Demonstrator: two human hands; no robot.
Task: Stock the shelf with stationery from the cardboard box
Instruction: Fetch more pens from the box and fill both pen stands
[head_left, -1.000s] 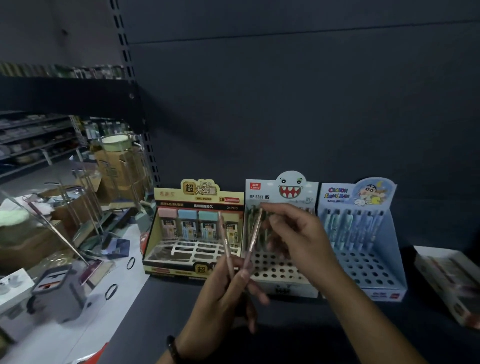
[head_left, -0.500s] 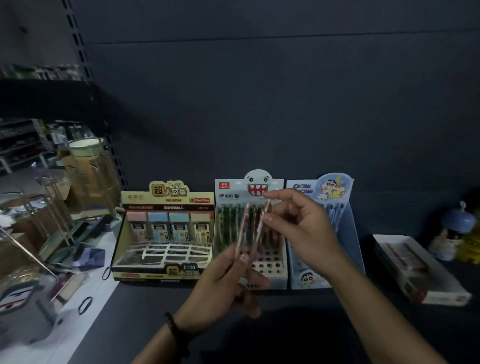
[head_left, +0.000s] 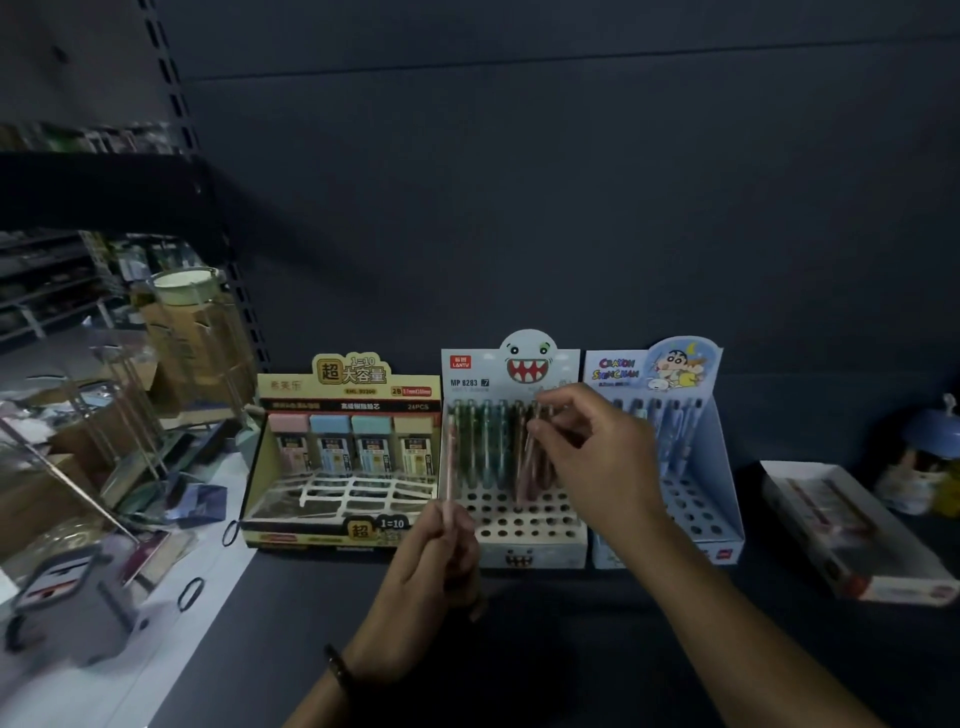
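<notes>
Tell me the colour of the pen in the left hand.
The slim plastic pen gripped by the left hand is pale pink, clearest in the head view.

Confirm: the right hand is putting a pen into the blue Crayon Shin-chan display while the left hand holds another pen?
No. The head view shows the right hand holding its pen at the middle monster-face display, not the blue display; the left hand does hold another pen.

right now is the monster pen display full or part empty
Part empty: the monster pen display has pens at the back, front holes bare.
</notes>
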